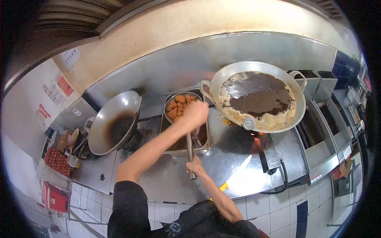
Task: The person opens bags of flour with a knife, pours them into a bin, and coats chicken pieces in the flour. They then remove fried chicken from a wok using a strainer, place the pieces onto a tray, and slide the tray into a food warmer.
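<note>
My right hand (193, 164) is wrapped round a long metal handle (190, 148). The handle points up toward a round metal strainer (166, 110) that holds several browned fried pieces (177, 104), over a rectangular metal container (178, 152). My left hand (195, 116) is closed above the strainer's right side and covers part of the pieces. A thin shiny shape (196, 137) shows just below it, too blurred to name. Where the handle meets the strainer is hidden behind my left hand and forearm.
A big wok of dark, foamy oil (260, 95) stands at the right, with a round dial thermometer (249, 123) at its rim and a burner flame (258, 137) below. Another wok (115, 123) sits at the left. Metal fryer basins (317, 139) line the far right.
</note>
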Motion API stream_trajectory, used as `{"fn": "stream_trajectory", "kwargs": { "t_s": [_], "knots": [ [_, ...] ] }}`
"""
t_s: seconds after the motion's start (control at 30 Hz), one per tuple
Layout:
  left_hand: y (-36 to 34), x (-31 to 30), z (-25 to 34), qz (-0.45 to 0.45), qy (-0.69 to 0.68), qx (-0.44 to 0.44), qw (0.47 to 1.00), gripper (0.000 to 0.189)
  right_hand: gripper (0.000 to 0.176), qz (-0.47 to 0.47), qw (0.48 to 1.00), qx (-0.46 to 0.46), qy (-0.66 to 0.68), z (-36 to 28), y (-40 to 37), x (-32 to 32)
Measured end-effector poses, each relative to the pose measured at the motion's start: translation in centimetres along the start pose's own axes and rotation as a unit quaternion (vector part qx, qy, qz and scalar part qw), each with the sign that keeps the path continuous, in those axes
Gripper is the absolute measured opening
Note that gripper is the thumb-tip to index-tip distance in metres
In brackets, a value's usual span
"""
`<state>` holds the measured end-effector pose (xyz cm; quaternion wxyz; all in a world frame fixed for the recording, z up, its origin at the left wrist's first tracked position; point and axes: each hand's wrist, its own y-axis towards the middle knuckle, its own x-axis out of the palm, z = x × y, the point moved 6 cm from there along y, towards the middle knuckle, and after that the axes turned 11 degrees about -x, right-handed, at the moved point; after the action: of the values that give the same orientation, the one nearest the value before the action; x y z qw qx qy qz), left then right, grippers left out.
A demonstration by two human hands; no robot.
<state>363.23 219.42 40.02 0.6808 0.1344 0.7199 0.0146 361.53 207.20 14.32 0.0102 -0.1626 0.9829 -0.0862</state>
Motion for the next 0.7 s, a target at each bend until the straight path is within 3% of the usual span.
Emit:
{"fn": "stream_trajectory", "kwargs": {
  "t_s": [0.03,0.07,0.13,0.23,0.27,0.33,0.47,0.53,0.63,0.7],
  "knots": [
    [-0.2,-3.8,-0.7,0.054,-0.008,0.036,0.998,0.022,0.04,0.0,1.0,-0.001,-0.003,-0.5,-1.1,-1.0],
    [0.8,-5.5,-2.9,0.067,-0.068,-0.039,0.995,0.024,0.039,-0.023,1.0,-0.011,-0.001,-1.5,-2.4,-1.8],
    [1.2,-9.5,-5.8,0.17,-0.177,-0.046,0.968,0.026,0.036,-0.056,0.998,-0.018,-0.023,-0.3,-3.2,-2.7],
    [3.3,-9.6,-10.5,0.216,-0.212,-0.083,0.95,0.025,0.037,-0.094,0.995,-0.014,-0.042,-2.0,-5.8,-4.2],
    [3.7,-8.9,-11.4,0.216,-0.216,-0.082,0.949,0.025,0.037,-0.091,0.995,-0.012,-0.045,-1.1,-6.0,-4.6],
    [5.1,-7.5,-14.1,0.234,-0.193,-0.176,0.937,0.021,0.041,-0.098,0.994,0.011,-0.049,1.1,-6.5,-5.1],
    [10.8,-1.1,-20.3,0.208,-0.22,-0.236,0.923,0.022,0.045,-0.124,0.992,-0.002,-0.037,-3.6,-9.1,-6.4],
    [14.0,2.3,-23.4,0.253,-0.176,-0.284,0.908,0.024,0.044,-0.135,0.99,0.046,-0.002,-3.6,-10.0,-6.4],
    [19.5,6.3,-27.4,0.201,-0.243,-0.292,0.903,0.027,0.044,-0.115,0.99,0.079,-0.012,-4.3,-10.7,-6.7],
    [19.5,2.3,-26.6,0.162,-0.285,-0.282,0.902,0.027,0.045,-0.106,0.987,0.118,0.004,-2.8,-11.9,-6.9]
  ]
}}
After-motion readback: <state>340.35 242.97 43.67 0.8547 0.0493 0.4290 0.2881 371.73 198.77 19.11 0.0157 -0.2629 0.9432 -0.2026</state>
